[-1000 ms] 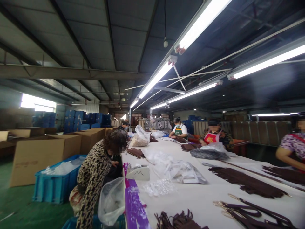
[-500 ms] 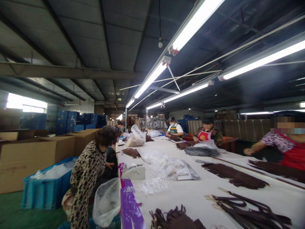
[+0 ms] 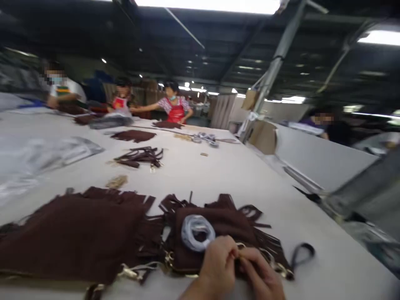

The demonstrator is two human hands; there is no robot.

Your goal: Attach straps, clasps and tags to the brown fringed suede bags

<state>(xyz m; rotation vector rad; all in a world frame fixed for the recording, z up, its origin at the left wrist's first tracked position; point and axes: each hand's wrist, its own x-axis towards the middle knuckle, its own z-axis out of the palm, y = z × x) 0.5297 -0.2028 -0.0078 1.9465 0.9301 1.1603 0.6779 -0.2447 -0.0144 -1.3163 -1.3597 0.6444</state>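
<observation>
A dark brown fringed bag (image 3: 218,216) lies on the white table in front of me, with gold rings and clips along its near edge. On top of it rests a coil of pale, clear-looking strip (image 3: 188,238). My left hand (image 3: 218,260) and my right hand (image 3: 261,271) meet over the bag's near edge, fingertips pinched together. Whatever small yellowish thing they hold there is too small to name. A thin wrist loop (image 3: 303,252) lies off the bag's right end. To the left, touching its fringe, is a larger brown fringed piece (image 3: 81,233).
Brown straps with metal clips (image 3: 140,157) and a small gold-coloured pile (image 3: 117,181) lie farther up the table (image 3: 187,175). Clear plastic bags (image 3: 40,154) spread at left. Several co-workers sit along the far side. A metal post (image 3: 271,75) and pale panel (image 3: 318,158) stand at right.
My view has swung right and down from the hall and ceiling to the near table. Both my hands and the bag now show; the co-worker in leopard print is out of view.
</observation>
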